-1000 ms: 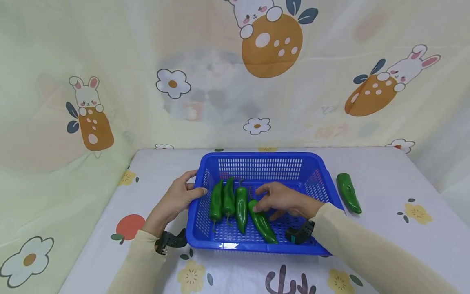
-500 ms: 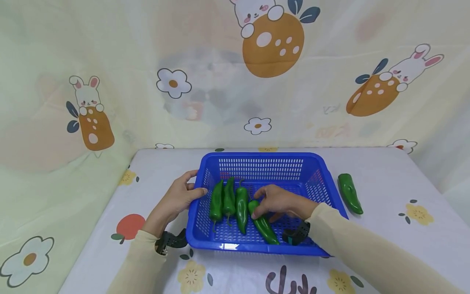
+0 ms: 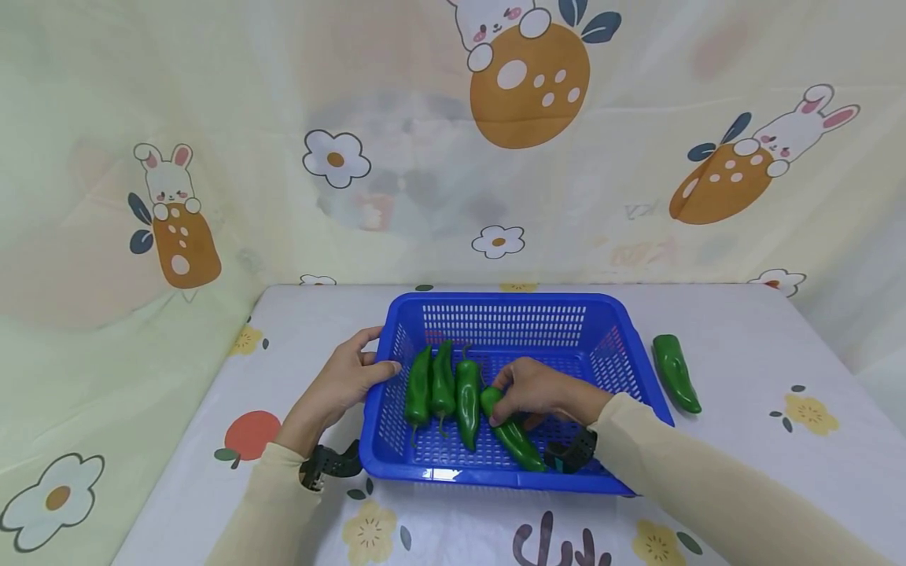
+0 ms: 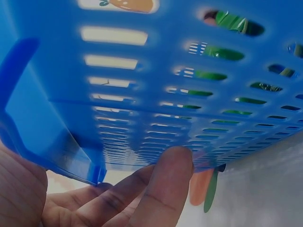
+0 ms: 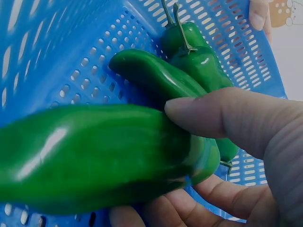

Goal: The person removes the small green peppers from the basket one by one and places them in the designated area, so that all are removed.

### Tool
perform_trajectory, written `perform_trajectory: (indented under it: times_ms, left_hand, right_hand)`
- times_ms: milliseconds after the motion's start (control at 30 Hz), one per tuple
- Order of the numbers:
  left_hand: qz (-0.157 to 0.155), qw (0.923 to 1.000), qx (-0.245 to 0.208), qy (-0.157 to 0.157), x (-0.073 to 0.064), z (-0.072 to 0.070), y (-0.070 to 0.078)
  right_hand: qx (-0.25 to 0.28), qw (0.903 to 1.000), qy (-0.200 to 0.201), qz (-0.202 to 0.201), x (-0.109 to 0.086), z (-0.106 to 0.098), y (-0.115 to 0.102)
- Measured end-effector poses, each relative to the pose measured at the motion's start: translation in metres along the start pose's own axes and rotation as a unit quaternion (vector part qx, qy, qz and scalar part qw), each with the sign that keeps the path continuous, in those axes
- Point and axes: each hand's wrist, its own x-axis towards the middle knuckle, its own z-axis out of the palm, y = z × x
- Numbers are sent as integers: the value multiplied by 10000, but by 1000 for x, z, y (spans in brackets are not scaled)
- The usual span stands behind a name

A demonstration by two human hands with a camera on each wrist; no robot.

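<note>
In the head view a blue plastic basket [image 3: 495, 476] stands on the table with several green peppers in it. My left hand [image 3: 343, 377] grips its left rim, thumb over the edge and fingers against the outer wall, as the left wrist view also shows. Inside the basket my right hand [image 3: 541, 389] pinches the upper end of the rightmost green pepper [image 5: 94, 156] between thumb and fingers. That pepper lies slanted, its tip near the front wall. Beside it on the left, a row of other peppers [image 3: 467, 405] lies side by side. The right hand hides part of the basket floor.
One more green pepper [image 3: 676, 373] lies on the table, right of the basket. A pale cloth [image 3: 750, 472] printed with flowers and fruit covers the table. A patterned curtain [image 3: 410, 212] hangs behind and to the left.
The right hand's thumb and fingers have closed on the rightmost pepper, whose lower tip has shifted slightly right. The left hand keeps its hold on the rim.
</note>
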Motion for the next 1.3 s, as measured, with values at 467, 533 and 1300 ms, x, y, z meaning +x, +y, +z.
perform_trajectory:
  times_ms: [467, 533, 1300]
  left_hand:
    - [49, 10000, -40, 32, -1, 1, 0]
    - [55, 10000, -48, 18, -1, 1, 0]
    - [17, 10000, -28, 6, -1, 0, 1]
  right_hand:
    - [-73, 9999, 139, -17, -1, -2, -1]
    - [-96, 9998, 149, -38, -2, -3, -1]
    - [-131, 9996, 240, -76, -3, -7, -1]
